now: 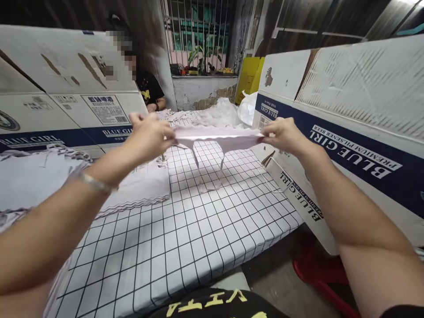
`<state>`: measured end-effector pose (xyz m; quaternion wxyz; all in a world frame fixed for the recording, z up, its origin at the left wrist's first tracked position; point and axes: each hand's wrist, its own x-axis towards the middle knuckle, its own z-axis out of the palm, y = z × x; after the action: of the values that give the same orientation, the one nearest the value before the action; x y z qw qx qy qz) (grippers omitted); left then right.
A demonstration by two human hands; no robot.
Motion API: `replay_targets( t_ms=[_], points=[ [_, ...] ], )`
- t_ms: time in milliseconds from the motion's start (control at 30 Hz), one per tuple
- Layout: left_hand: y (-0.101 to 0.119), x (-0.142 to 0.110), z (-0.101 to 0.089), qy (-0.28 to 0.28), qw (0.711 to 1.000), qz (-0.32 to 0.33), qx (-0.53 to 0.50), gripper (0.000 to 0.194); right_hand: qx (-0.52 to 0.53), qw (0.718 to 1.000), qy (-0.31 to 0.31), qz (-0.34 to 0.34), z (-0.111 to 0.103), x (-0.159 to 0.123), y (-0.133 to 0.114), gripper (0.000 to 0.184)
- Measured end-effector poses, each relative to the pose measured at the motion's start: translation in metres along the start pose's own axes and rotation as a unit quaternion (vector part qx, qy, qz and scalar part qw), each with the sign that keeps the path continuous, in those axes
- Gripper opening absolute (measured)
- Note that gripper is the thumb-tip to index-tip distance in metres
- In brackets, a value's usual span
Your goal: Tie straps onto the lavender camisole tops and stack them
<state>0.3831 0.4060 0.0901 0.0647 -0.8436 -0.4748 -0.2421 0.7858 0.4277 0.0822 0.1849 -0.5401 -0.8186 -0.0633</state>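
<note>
Stretched level between my hands, above the table, is a pale pink piece of thin fabric [218, 132] with a wavy upper edge. Two narrow parts hang from it toward the tabletop, and their lower ends blur into the cloth below. My left hand [150, 134] pinches its left end between thumb and fingers. At the other end, my right hand [280, 132] pinches the fabric in the same way. Beside my left forearm lies a stack of pale fabric pieces [139, 183] with scalloped edges, partly hidden by the arm.
A grid-patterned tablecloth [185, 225] covers the table. Large white-and-blue cartons stand at the left [66, 110] and right [347, 115]. Clear plastic bags [218, 112] lie at the back. Another person [150, 88] sits behind the left carton. A red stool [321, 274] is below right.
</note>
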Motion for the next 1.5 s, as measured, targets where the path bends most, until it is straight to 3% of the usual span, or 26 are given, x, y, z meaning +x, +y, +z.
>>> replay_targets(
  t_ms=[100, 200, 267, 367, 467, 567, 667, 767, 833, 900, 1000, 1100, 1167, 1267, 1333, 1400, 1500],
  points=[
    [0.035, -0.092, 0.043, 0.004, 1.000, 0.005, 0.024, 0.025, -0.046, 0.997, -0.003, -0.055, 0.037, -0.072, -0.023, 0.023],
    [0.068, -0.184, 0.088, -0.045, 0.999, 0.012, 0.022, 0.030, -0.039, 0.994, -0.053, -0.083, 0.081, -0.153, -0.046, 0.021],
    [0.086, -0.230, 0.104, -0.058, 0.998, 0.000, 0.009, 0.031, -0.030, 0.993, -0.080, -0.075, 0.099, -0.198, -0.058, 0.022],
    [0.104, -0.264, 0.101, -0.064, 0.997, -0.021, -0.047, 0.027, 0.018, 0.993, -0.100, -0.054, 0.099, -0.235, -0.071, 0.016],
    [0.107, -0.260, 0.085, -0.064, 0.983, -0.066, -0.159, 0.019, 0.107, 0.992, -0.055, -0.025, 0.089, -0.239, -0.087, 0.015],
    [0.087, -0.220, 0.087, -0.037, 0.971, -0.158, -0.178, 0.020, 0.187, 0.982, 0.003, -0.020, 0.096, -0.224, -0.123, 0.024],
    [0.057, -0.163, 0.115, -0.076, 0.966, -0.233, -0.078, 0.027, 0.238, 0.964, -0.082, -0.083, 0.125, -0.202, -0.166, 0.046],
    [0.041, -0.128, 0.142, -0.150, 0.951, -0.270, -0.008, 0.030, 0.314, 0.936, -0.143, -0.068, 0.153, -0.164, -0.190, 0.039],
    [0.047, -0.132, 0.148, -0.140, 0.964, -0.226, 0.010, 0.030, 0.345, 0.930, -0.124, 0.021, 0.164, -0.124, -0.193, 0.037],
    [0.064, -0.155, 0.147, -0.102, 0.985, -0.139, 0.000, 0.029, 0.320, 0.933, -0.129, 0.100, 0.173, -0.076, -0.194, 0.038],
    [0.091, -0.200, 0.143, -0.078, 0.996, -0.025, -0.048, 0.026, 0.283, 0.909, -0.277, 0.134, 0.195, -0.016, -0.204, 0.035],
    [0.101, -0.226, 0.145, -0.088, 0.994, 0.007, -0.071, 0.029, 0.321, 0.874, -0.332, 0.150, 0.216, 0.014, -0.219, 0.029],
    [0.100, -0.230, 0.148, -0.102, 0.991, 0.005, -0.084, 0.030, 0.430, 0.805, -0.360, 0.195, 0.222, 0.023, -0.222, 0.023],
    [0.094, -0.226, 0.151, -0.111, 0.989, 0.008, -0.101, 0.031, 0.601, 0.641, -0.376, 0.294, 0.220, 0.043, -0.214, 0.014],
    [0.093, -0.223, 0.150, -0.117, 0.987, 0.011, -0.108, 0.031, 0.648, 0.588, -0.340, 0.343, 0.214, 0.065, -0.204, 0.011],
    [0.094, -0.222, 0.148, -0.129, 0.984, 0.008, -0.119, 0.031, 0.668, 0.579, -0.291, 0.367, 0.206, 0.089, -0.196, 0.012],
    [0.096, -0.218, 0.141, -0.145, 0.973, -0.029, -0.176, 0.029, 0.676, 0.612, -0.223, 0.346, 0.182, 0.109, -0.192, 0.014]
  ],
)
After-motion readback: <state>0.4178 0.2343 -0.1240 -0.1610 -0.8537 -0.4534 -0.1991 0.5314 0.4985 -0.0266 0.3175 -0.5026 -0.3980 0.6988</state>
